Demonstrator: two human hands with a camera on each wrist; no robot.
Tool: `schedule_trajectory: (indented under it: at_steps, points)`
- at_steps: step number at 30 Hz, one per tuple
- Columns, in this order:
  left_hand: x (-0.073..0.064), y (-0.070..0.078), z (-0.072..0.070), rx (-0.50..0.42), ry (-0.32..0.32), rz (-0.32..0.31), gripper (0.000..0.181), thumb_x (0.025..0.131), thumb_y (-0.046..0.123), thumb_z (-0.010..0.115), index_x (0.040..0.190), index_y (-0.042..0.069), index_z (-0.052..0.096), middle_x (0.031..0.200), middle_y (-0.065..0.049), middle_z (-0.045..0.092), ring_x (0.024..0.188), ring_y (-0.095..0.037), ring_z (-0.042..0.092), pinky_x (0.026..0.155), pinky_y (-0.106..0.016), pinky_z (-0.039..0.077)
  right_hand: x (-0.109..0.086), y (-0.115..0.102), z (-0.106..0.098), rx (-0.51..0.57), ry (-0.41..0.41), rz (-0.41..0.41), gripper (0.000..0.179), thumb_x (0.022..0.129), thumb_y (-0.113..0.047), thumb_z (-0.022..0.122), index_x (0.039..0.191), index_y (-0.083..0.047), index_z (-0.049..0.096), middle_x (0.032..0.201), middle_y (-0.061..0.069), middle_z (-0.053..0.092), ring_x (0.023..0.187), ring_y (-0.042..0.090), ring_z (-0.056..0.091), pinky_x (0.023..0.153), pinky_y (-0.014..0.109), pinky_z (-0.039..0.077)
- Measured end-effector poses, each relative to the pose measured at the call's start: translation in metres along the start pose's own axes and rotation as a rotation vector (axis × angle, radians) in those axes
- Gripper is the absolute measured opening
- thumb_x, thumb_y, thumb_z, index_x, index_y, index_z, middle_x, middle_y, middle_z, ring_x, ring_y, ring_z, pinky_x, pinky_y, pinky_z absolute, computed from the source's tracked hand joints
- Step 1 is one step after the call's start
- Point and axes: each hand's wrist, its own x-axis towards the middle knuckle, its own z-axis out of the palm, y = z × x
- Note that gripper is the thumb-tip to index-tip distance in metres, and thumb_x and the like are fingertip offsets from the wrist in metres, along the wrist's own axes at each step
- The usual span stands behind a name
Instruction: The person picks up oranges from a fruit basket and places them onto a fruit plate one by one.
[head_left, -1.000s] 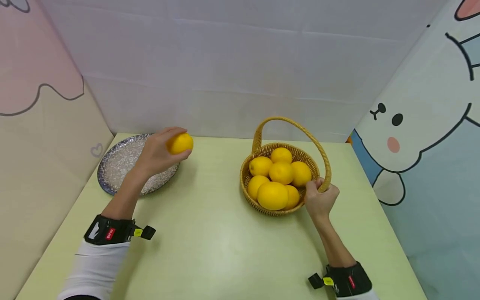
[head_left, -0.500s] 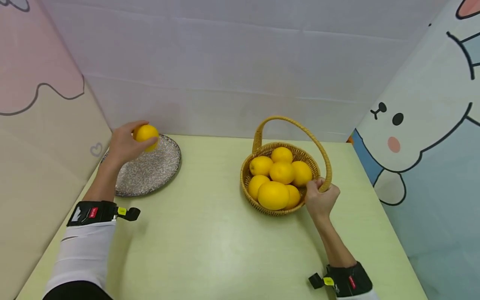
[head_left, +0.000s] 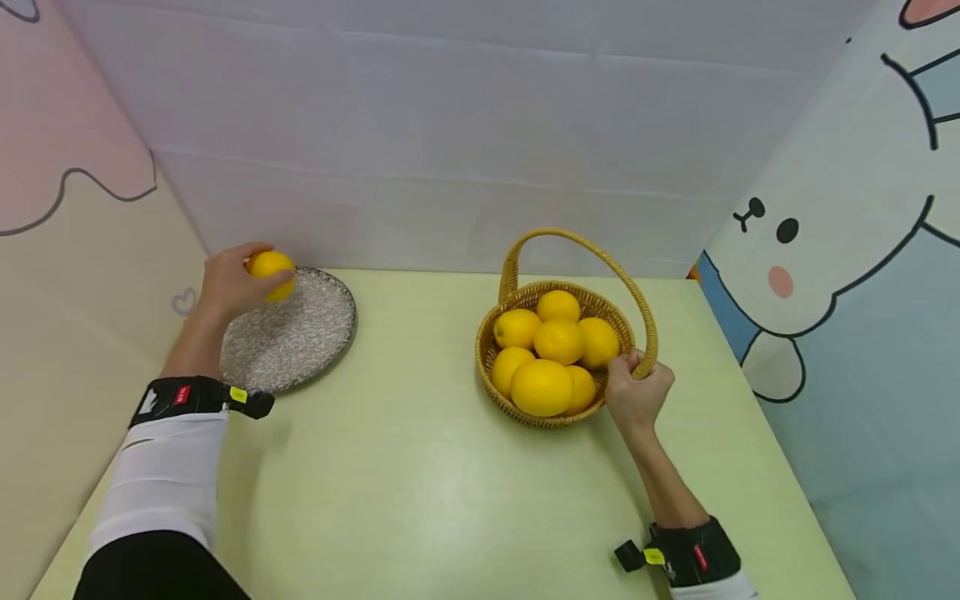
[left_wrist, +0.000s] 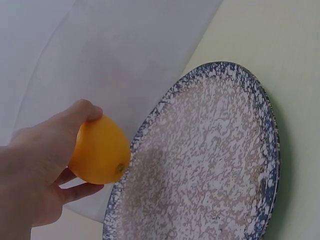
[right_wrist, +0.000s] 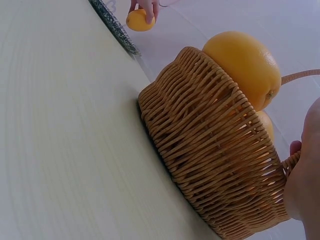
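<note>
My left hand (head_left: 228, 282) holds a round orange (left_wrist: 101, 151) between thumb and fingers, above the left part of a speckled oval plate (head_left: 315, 333). In the left wrist view the orange's stem end faces the plate, which has a dark blue mottled rim. A wicker basket (right_wrist: 210, 145) with a tall arched handle (head_left: 577, 240) stands on the right, filled with several more oranges (head_left: 558, 342). My right hand (head_left: 640, 392) grips the handle low down, at the basket's near right side. The palm side of that hand is hidden.
The pale green table (head_left: 420, 467) meets a whitish cloth wall (head_left: 450, 125) right behind the plate and basket. A printed side panel (head_left: 862, 333) bounds the right, and another panel (head_left: 82, 317) stands close to my left hand.
My left hand has carried the orange leftward from the plate's right side to over its left part, moving only slightly in the last half second. The right hand and basket have stayed put.
</note>
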Motion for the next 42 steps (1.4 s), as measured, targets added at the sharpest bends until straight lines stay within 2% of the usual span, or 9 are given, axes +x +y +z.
schedule_trajectory:
  at_steps: [5, 9, 15, 22, 28, 32, 37, 42]
  points:
    - [0.008, -0.007, 0.008, -0.005, -0.003, -0.030, 0.076, 0.094, 0.045, 0.071, 0.153, 0.001, 0.050, 0.145, -0.032, 0.049, 0.118, -0.045, 0.048, 0.089, -0.057, 0.050, 0.000, -0.001, 0.001, -0.003, 0.003, 0.005, 0.038, 0.080, 0.022, 0.047, 0.052, 0.005, 0.029, 0.049, -0.011, 0.024, 0.043, -0.001, 0.015, 0.033, 0.023, 0.008]
    - [0.012, -0.011, 0.016, -0.001, 0.018, -0.066, 0.077, 0.094, 0.045, 0.071, 0.153, 0.001, 0.049, 0.145, -0.032, 0.048, 0.120, -0.044, 0.046, 0.092, -0.057, 0.048, 0.000, -0.001, 0.001, 0.001, 0.002, 0.011, 0.037, 0.080, 0.021, 0.047, 0.052, 0.005, 0.030, 0.049, -0.012, 0.024, 0.043, 0.000, 0.015, 0.033, 0.023, 0.008]
    - [0.012, -0.012, 0.026, -0.026, 0.050, -0.102, 0.076, 0.094, 0.046, 0.070, 0.152, 0.002, 0.050, 0.142, -0.031, 0.050, 0.120, -0.044, 0.045, 0.092, -0.056, 0.047, 0.001, 0.000, 0.000, -0.018, -0.015, 0.012, 0.036, 0.081, 0.019, 0.046, 0.052, 0.004, 0.031, 0.046, -0.013, 0.028, 0.039, -0.002, 0.019, 0.031, 0.022, 0.010]
    - [0.017, -0.009, 0.035, 0.021, 0.029, -0.066, 0.071, 0.097, 0.042, 0.067, 0.151, 0.000, 0.049, 0.140, -0.030, 0.050, 0.118, -0.045, 0.046, 0.088, -0.058, 0.046, 0.000, 0.000, -0.001, -0.020, -0.029, 0.002, 0.036, 0.081, 0.019, 0.045, 0.052, 0.004, 0.030, 0.046, -0.013, 0.028, 0.039, -0.003, 0.019, 0.030, 0.022, 0.010]
    - [0.025, -0.002, 0.036, 0.117, -0.036, 0.000, 0.073, 0.099, 0.037, 0.065, 0.155, -0.003, 0.041, 0.140, -0.034, 0.048, 0.113, -0.048, 0.047, 0.088, -0.063, 0.045, 0.004, 0.026, -0.007, -0.005, -0.029, -0.004, 0.039, 0.083, 0.018, 0.047, 0.051, 0.002, 0.032, 0.044, -0.013, 0.029, 0.037, 0.001, 0.018, 0.029, 0.025, 0.010]
    - [0.027, 0.003, 0.036, 0.151, -0.062, 0.014, 0.073, 0.099, 0.035, 0.065, 0.156, -0.003, 0.039, 0.140, -0.035, 0.048, 0.113, -0.047, 0.047, 0.090, -0.063, 0.044, 0.005, 0.035, -0.010, 0.003, -0.038, -0.005, 0.039, 0.084, 0.016, 0.047, 0.051, -0.001, 0.032, 0.043, -0.013, 0.029, 0.036, 0.003, 0.019, 0.028, 0.026, 0.010]
    - [0.029, 0.003, 0.037, 0.167, -0.066, 0.033, 0.072, 0.100, 0.035, 0.064, 0.156, -0.003, 0.039, 0.139, -0.034, 0.048, 0.112, -0.047, 0.047, 0.090, -0.062, 0.044, 0.003, 0.028, -0.006, -0.004, -0.019, -0.001, 0.039, 0.083, 0.019, 0.048, 0.051, 0.003, 0.031, 0.044, -0.015, 0.029, 0.037, -0.001, 0.019, 0.029, 0.025, 0.009]
    - [0.028, 0.006, 0.038, 0.167, -0.070, 0.051, 0.071, 0.100, 0.037, 0.063, 0.153, -0.005, 0.040, 0.135, -0.034, 0.049, 0.109, -0.046, 0.048, 0.086, -0.060, 0.044, 0.001, 0.006, -0.002, -0.003, -0.017, -0.001, 0.037, 0.082, 0.019, 0.046, 0.052, 0.005, 0.030, 0.046, -0.014, 0.028, 0.039, -0.002, 0.018, 0.030, 0.023, 0.010]
